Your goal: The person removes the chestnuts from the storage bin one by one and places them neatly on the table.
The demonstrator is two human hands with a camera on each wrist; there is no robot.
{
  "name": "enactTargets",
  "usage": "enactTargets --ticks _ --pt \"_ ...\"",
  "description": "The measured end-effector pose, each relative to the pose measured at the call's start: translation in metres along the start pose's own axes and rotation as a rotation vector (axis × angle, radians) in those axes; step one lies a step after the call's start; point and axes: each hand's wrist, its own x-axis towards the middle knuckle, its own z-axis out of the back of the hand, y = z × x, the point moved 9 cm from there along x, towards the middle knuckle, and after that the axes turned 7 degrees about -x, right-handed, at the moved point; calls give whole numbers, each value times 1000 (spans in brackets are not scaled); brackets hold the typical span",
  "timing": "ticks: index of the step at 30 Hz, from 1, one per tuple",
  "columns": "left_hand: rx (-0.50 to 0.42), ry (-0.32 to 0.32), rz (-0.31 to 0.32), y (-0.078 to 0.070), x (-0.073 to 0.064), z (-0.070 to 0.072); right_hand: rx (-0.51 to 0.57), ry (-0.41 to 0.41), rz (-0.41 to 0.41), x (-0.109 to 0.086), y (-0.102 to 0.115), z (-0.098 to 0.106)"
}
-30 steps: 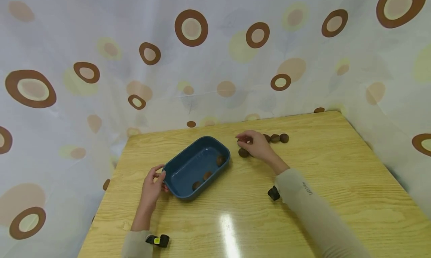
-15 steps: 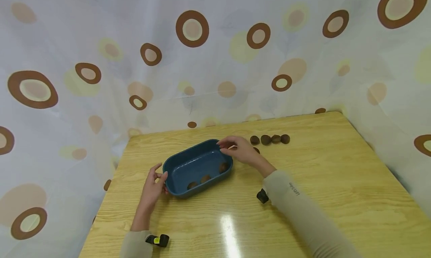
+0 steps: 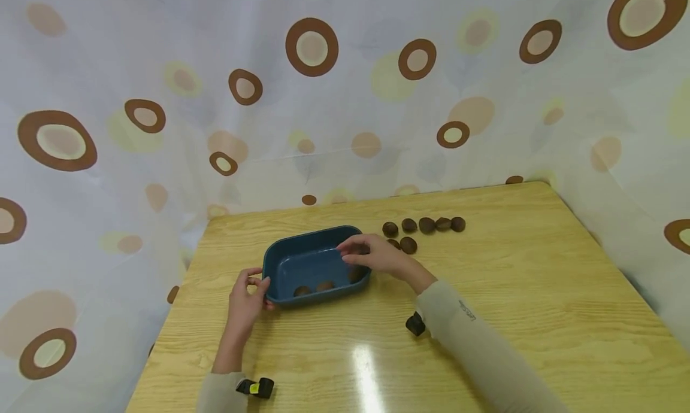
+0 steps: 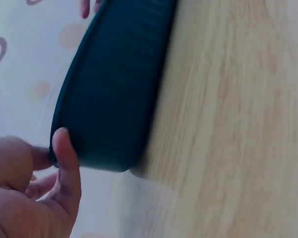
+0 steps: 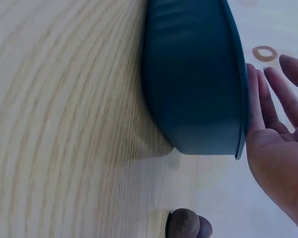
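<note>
A dark blue oblong dish (image 3: 309, 263) stands on the wooden table, with three brown chestnuts (image 3: 325, 286) visible along its near side. My left hand (image 3: 247, 296) pinches the dish's left end, thumb on the rim; the left wrist view shows the thumb against the wall of the dish. Over the right end of the dish is my right hand (image 3: 377, 255). Its fingers (image 5: 253, 99) are extended beside the rim in the right wrist view, thumb apart, and no chestnut shows among them. The hand partly covers that end of the dish in the head view.
Right of the dish, several chestnuts (image 3: 427, 225) lie in a row, with two more chestnuts (image 3: 408, 245) in front of it. A patterned curtain (image 3: 334, 102) hangs behind the table (image 3: 485, 317) and along its sides.
My right hand has moved left from the loose chestnuts to over the dish. The dish has turned clockwise, its long side now closer to level across the view. My left hand stays on it.
</note>
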Motion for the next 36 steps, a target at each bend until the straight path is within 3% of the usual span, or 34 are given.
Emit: enactTargets --ticks 3,8,17,21,25,31,36 --pt "-16 -47 -16 -4 1 0 71 64 -24 -4 3 -8" --pt "-67 -50 25 -2 1 -6 136 111 -67 -3 7 -19" --pt "-101 -98 -31 -6 14 -11 -80 108 -142 23 12 -50" --pt "-109 -101 -30 -4 17 -15 -64 123 -205 32 2 -64" --pt "-103 -106 -30 -4 19 -16 -63 130 -209 39 -4 -73" --pt "-102 -119 -24 -2 19 -16 -146 130 -178 41 -6 -79" --pt "-112 -115 -24 -1 19 -17 -206 92 -203 41 -7 -75"
